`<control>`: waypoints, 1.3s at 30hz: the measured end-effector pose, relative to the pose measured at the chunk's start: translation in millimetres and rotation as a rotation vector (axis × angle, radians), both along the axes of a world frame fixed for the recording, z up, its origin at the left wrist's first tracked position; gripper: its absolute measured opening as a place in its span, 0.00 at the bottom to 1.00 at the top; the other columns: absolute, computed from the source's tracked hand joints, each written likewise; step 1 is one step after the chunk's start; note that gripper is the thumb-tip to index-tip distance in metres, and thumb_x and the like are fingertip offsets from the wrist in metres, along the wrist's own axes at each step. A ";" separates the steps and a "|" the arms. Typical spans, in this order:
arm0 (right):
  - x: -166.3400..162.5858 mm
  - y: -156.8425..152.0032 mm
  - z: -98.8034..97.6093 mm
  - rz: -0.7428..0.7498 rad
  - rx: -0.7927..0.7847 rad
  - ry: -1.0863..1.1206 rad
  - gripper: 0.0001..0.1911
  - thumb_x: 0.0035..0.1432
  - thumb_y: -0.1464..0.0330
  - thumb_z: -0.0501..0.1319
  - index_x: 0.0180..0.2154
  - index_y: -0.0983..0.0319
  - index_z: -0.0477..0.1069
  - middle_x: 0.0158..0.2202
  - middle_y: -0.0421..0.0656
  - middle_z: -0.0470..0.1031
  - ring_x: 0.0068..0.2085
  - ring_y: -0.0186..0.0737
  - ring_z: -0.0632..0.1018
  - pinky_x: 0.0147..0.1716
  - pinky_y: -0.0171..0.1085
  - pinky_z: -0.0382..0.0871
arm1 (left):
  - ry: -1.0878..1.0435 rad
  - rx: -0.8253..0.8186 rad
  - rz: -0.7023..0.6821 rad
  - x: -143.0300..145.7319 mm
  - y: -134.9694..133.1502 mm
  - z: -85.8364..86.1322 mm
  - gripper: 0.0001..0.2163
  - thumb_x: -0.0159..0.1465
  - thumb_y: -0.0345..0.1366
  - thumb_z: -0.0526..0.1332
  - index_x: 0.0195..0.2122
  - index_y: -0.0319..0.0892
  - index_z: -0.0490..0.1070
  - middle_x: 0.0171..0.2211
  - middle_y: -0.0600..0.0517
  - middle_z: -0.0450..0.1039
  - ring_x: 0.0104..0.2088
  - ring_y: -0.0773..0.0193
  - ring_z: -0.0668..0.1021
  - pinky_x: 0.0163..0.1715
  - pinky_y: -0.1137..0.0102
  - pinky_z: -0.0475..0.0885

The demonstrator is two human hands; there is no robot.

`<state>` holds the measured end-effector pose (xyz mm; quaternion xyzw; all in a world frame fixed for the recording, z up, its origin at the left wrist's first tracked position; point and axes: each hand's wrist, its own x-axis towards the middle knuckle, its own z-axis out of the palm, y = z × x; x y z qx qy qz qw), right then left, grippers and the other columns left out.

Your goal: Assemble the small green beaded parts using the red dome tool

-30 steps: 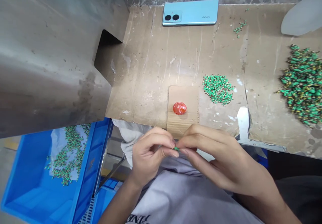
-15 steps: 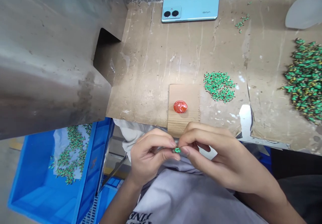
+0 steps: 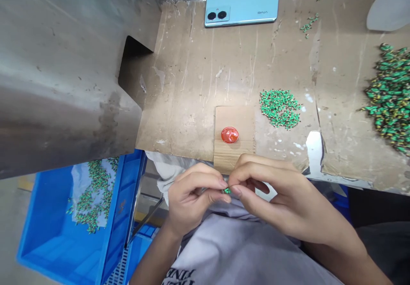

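Observation:
My left hand [image 3: 192,195] and my right hand [image 3: 278,195] meet in front of my chest, just below the table's front edge. Both pinch one tiny green part [image 3: 227,189] between thumb and fingertips. A red round blob [image 3: 229,134] sits on a small cardboard pad [image 3: 233,120] just beyond my hands. A small heap of green parts [image 3: 279,108] lies to the right of the pad. A larger heap of green and yellow parts [image 3: 390,95] lies at the far right edge.
A light blue phone [image 3: 241,7] lies face down at the back of the cardboard-covered table [image 3: 192,97]. A grey metal chute [image 3: 64,71] fills the left side. Below it a blue crate [image 3: 48,233] holds several green parts [image 3: 91,197]. A white object [image 3: 389,11] shows at top right.
My hands keep pinching the green part and barely move. The view has shifted slightly, so the table slid up and the heaps right.

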<state>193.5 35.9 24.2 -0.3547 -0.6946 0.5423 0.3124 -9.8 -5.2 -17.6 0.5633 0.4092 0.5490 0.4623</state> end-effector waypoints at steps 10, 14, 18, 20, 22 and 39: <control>-1.8 -1.6 2.8 0.019 0.031 -0.076 0.07 0.71 0.76 0.64 0.39 0.62 0.77 0.31 0.37 0.75 0.29 0.30 0.75 0.28 0.31 0.68 | -0.020 -0.068 -0.005 -2.6 -3.9 -3.7 0.08 0.61 0.30 0.79 0.40 0.44 0.85 0.34 0.52 0.83 0.32 0.66 0.83 0.34 0.74 0.78; -1.3 -2.7 3.6 0.030 0.037 -0.080 0.06 0.73 0.74 0.63 0.40 0.63 0.77 0.31 0.38 0.74 0.30 0.31 0.75 0.29 0.32 0.68 | -0.100 -0.131 0.005 -0.1 -3.3 -5.1 0.06 0.63 0.35 0.78 0.38 0.44 0.84 0.32 0.52 0.82 0.32 0.65 0.82 0.33 0.73 0.76; -0.1 -3.9 2.7 0.025 0.044 -0.060 0.05 0.73 0.74 0.63 0.41 0.62 0.77 0.32 0.39 0.74 0.31 0.32 0.75 0.29 0.32 0.69 | -0.177 -0.182 0.012 3.6 -4.1 -6.2 0.06 0.63 0.37 0.78 0.37 0.45 0.84 0.31 0.52 0.81 0.31 0.65 0.81 0.30 0.74 0.74; 0.1 -5.0 2.4 0.018 0.034 -0.046 0.04 0.73 0.74 0.63 0.42 0.61 0.77 0.33 0.39 0.76 0.31 0.32 0.76 0.30 0.31 0.70 | -0.228 -0.208 0.017 5.0 -5.1 -7.0 0.06 0.63 0.37 0.79 0.37 0.45 0.84 0.31 0.52 0.80 0.31 0.65 0.80 0.29 0.74 0.74; -0.2 -7.0 1.9 0.005 0.008 -0.028 0.04 0.72 0.73 0.65 0.46 0.59 0.77 0.35 0.38 0.80 0.32 0.31 0.78 0.32 0.30 0.73 | -0.275 -0.229 0.024 5.8 -6.2 -8.1 0.06 0.63 0.37 0.78 0.37 0.45 0.84 0.32 0.52 0.80 0.31 0.66 0.80 0.29 0.75 0.73; -8.4 -18.7 -3.2 -0.093 -0.013 0.069 0.08 0.71 0.76 0.64 0.46 0.57 0.74 0.38 0.34 0.83 0.36 0.26 0.83 0.40 0.22 0.75 | -0.268 -0.118 0.071 3.1 -9.4 -16.4 0.08 0.63 0.40 0.78 0.39 0.45 0.84 0.33 0.54 0.80 0.31 0.68 0.80 0.33 0.73 0.76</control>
